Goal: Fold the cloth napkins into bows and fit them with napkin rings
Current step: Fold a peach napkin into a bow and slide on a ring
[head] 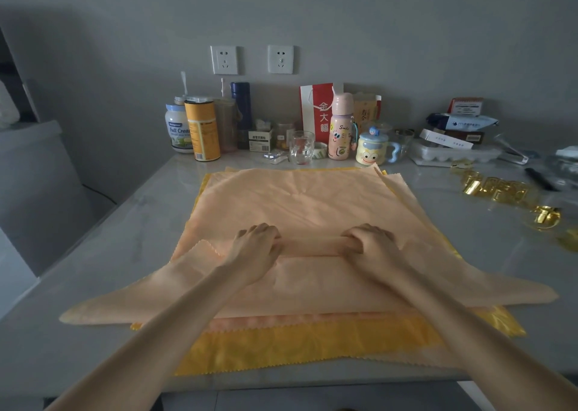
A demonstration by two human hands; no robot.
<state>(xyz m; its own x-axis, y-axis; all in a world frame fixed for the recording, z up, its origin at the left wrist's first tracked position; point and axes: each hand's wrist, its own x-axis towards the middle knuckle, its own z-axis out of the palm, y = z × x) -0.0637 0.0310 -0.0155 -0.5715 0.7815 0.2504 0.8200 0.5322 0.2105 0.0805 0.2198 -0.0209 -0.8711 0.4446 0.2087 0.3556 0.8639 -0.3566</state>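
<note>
Left hand [255,248] and right hand [372,244] each curl tight around one end of a gathered fold in the peach napkin [312,285]. Its long axis runs left to right on the desk [125,254], in front of a drinking glass [301,146]. Gold napkin rings [500,190] lie right of the glass.

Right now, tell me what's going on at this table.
A person is folding a peach napkin that lies on a stack of other napkins, with a yellow napkin showing underneath. The left hand and right hand each grip one end of a narrow gathered fold across its middle. No bow is shaped yet. Gold pieces, probably the rings, lie apart on the table to the right.
</note>
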